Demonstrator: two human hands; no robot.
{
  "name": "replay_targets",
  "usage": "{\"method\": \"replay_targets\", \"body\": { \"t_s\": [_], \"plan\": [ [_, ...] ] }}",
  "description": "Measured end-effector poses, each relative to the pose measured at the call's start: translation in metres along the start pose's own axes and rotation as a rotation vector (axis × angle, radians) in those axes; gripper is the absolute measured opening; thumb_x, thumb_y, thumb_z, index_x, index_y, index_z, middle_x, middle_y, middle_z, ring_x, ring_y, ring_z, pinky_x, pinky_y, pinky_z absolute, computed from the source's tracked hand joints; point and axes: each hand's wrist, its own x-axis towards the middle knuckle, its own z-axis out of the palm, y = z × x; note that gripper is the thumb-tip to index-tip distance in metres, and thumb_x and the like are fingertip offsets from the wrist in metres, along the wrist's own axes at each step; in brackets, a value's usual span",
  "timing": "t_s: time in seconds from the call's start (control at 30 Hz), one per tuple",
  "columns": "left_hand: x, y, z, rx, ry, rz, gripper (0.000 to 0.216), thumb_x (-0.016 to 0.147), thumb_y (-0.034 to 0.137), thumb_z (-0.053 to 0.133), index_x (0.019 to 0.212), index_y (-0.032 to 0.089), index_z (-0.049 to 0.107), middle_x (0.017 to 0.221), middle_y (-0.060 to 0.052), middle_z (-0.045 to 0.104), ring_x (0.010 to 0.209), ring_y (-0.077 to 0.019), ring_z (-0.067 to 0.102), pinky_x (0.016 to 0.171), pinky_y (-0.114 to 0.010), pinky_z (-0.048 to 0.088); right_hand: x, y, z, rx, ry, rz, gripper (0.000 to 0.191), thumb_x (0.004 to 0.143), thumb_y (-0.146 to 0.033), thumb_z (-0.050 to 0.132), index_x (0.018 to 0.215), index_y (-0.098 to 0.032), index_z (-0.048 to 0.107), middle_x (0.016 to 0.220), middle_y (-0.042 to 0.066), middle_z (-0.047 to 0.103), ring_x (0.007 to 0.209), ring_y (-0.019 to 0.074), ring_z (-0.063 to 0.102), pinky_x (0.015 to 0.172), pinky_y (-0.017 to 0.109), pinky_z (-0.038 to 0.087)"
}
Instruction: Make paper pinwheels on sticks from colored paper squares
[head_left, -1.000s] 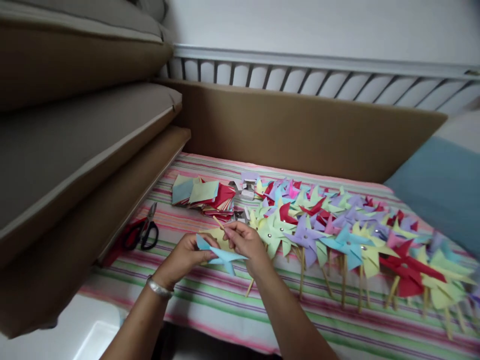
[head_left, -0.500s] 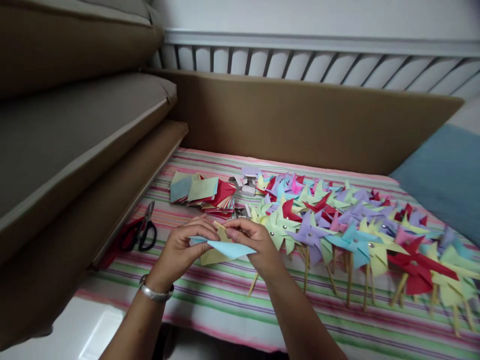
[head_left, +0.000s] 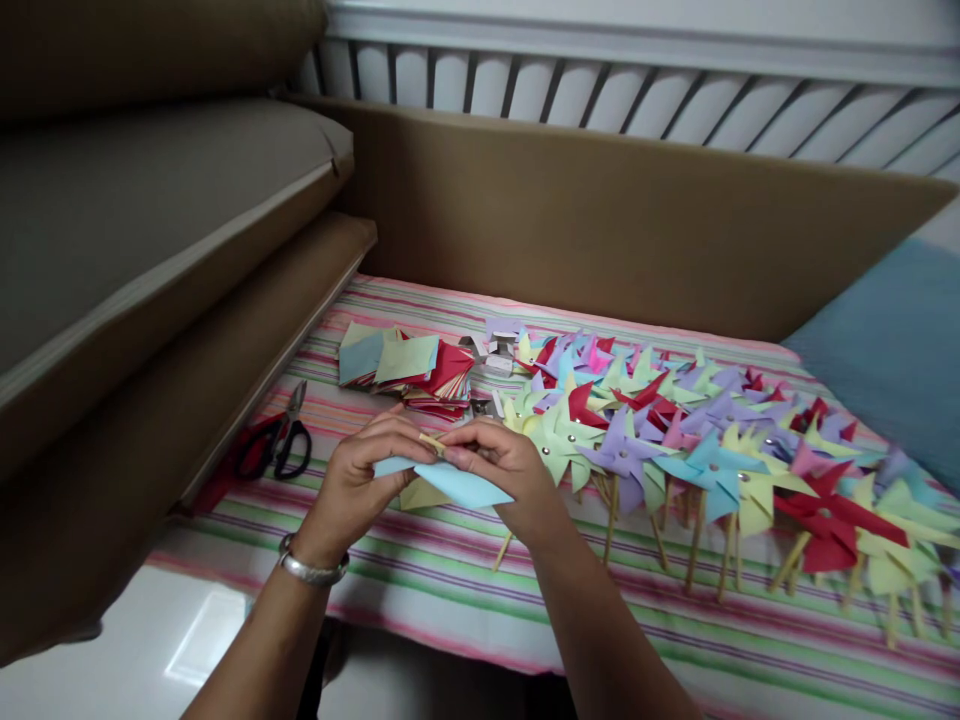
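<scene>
A light blue paper pinwheel (head_left: 465, 486) is held between both hands above the striped cloth (head_left: 465, 600). My left hand (head_left: 360, 480) pinches its left side, fingers closed, a silver bangle on the wrist. My right hand (head_left: 502, 470) grips its middle together with the top of a thin wooden stick (head_left: 433, 443); the stick's lower end shows below the hand. A yellow paper piece (head_left: 420, 495) lies just under the pinwheel.
Several finished pinwheels (head_left: 675, 440) on sticks lie in rows to the right. A stack of coloured paper squares (head_left: 409, 368) sits behind the hands, scissors (head_left: 281, 445) to the left. Brown cushions (head_left: 150, 250) flank the left, a blue cushion (head_left: 885, 350) the right.
The blue pinwheel has been turned flatter and lowered slightly between the hands; both hands have closed in together around its centre. The camera has tilted down a little.
</scene>
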Motion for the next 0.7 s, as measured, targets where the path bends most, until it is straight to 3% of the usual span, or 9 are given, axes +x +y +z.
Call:
{"method": "replay_targets", "body": {
  "t_s": [0.4, 0.7],
  "plan": [
    [0.0002, -0.0015, 0.0024, -0.027, 0.084, -0.014, 0.007, 0.071, 0.019, 0.068, 0.075, 0.024, 0.071, 0.081, -0.002, 0.069, 0.081, -0.0179, 0.062, 0.102, -0.042, 0.033, 0.0013, -0.0036, 0.0035, 0.010, 0.053, 0.025, 0.007, 0.074, -0.025, 0.065, 0.077, -0.021, 0.069, 0.078, 0.002, 0.063, 0.074, 0.0153, 0.058, 0.065, 0.027, 0.044],
    [0.0009, -0.0041, 0.0073, -0.025, 0.081, -0.070, 0.003, 0.071, 0.024, 0.069, 0.072, 0.023, 0.071, 0.080, -0.003, 0.069, 0.081, -0.0193, 0.062, 0.102, -0.043, 0.033, 0.0000, -0.0025, 0.0047, 0.039, 0.066, 0.058, 0.007, 0.074, -0.025, 0.066, 0.076, -0.019, 0.068, 0.077, 0.002, 0.063, 0.073, 0.0154, 0.059, 0.064, 0.027, 0.046]
  ]
}}
